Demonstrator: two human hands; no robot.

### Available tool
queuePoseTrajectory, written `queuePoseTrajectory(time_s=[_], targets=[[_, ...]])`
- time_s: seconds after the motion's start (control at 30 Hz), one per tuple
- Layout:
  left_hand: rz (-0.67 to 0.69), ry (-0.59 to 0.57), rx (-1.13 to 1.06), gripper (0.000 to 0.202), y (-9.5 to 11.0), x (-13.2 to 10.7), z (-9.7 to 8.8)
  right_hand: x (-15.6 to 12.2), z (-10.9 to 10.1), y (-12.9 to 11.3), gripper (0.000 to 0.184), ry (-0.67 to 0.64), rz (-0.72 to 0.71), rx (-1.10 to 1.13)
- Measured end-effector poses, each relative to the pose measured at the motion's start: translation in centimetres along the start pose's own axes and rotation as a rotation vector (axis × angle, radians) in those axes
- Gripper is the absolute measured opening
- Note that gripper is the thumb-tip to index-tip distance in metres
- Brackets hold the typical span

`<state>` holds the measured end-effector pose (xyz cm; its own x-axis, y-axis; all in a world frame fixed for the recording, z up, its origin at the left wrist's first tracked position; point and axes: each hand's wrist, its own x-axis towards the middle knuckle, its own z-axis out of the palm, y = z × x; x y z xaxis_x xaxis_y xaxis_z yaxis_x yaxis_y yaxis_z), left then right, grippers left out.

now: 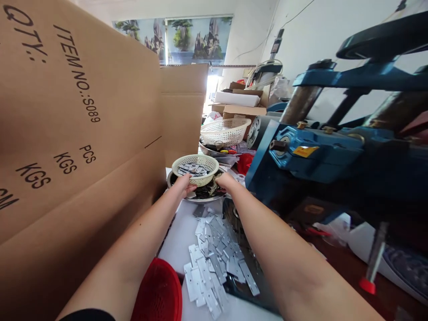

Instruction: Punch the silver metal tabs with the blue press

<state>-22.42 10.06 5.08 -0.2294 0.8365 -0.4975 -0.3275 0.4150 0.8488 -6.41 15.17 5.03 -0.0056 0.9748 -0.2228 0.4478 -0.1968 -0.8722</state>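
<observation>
A small cream plastic basket [195, 161] holding several small metal plates rests in a round metal bowl [174, 177] filled with dark parts. My left hand [185, 183] grips the basket's near rim on the left. My right hand [225, 181] holds the near right side, at the rim of the basket and bowl. Both arms reach forward over a pile of flat silver metal plates [214, 258] lying loose on the white table surface [177, 240].
A large cardboard box [76, 133] walls off the left. A blue press machine [321, 151] fills the right. A second cream basket [224, 130] stands farther back on another bowl. A red plastic basket [158, 294] sits near me.
</observation>
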Motion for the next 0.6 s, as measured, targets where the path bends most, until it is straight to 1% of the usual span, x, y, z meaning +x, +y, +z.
queuePoseTrajectory(time_s=[0.07,0.17,0.23,0.3,0.33,0.37,0.47,0.5,0.53,0.57,0.6], targets=[[0.004,-0.023,0.047,0.032,0.2,-0.4,-0.2,-1.4,-0.3,0.2,0.028,0.016,0.066,0.024],[0.020,-0.051,0.153,0.031,1.0,-1.6,-0.7,-3.4,-0.5,0.2,0.026,0.024,0.113,0.095],[0.020,-0.079,0.258,0.025,1.4,-2.9,-1.5,-4.4,-0.5,0.2,0.027,0.008,0.127,0.163],[0.002,-0.124,0.377,0.014,1.1,-4.7,-2.6,-5.2,-0.4,0.3,0.027,-0.016,0.140,0.241],[-0.012,-0.151,0.430,0.011,0.6,-5.8,-3.4,-5.6,-0.4,0.4,0.026,-0.030,0.145,0.281],[-0.028,-0.180,0.474,0.013,-0.3,-7.1,-4.2,-6.0,-0.4,0.5,0.025,-0.046,0.150,0.323],[-0.043,-0.268,0.635,0.023,-4.3,-11.3,-6.7,-7.6,-0.6,0.8,0.018,-0.101,0.160,0.441],[0.065,-0.382,0.852,0.025,-5.8,-12.7,-7.4,-8.2,-0.7,1.0,0.015,-0.119,0.163,0.476],[0.183,-0.471,1.074,0.025,-7.1,-13.9,-8.1,-8.9,-0.9,1.1,0.012,-0.137,0.165,0.507],[0.294,-0.520,1.259,0.026,-8.2,-14.9,-8.6,-9.6,-1.2,1.3,0.011,-0.154,0.168,0.534],[0.384,-0.545,1.404,0.027,-9.0,-15.7,-9.0,-10.4,-1.4,1.5,0.010,-0.170,0.170,0.556]])
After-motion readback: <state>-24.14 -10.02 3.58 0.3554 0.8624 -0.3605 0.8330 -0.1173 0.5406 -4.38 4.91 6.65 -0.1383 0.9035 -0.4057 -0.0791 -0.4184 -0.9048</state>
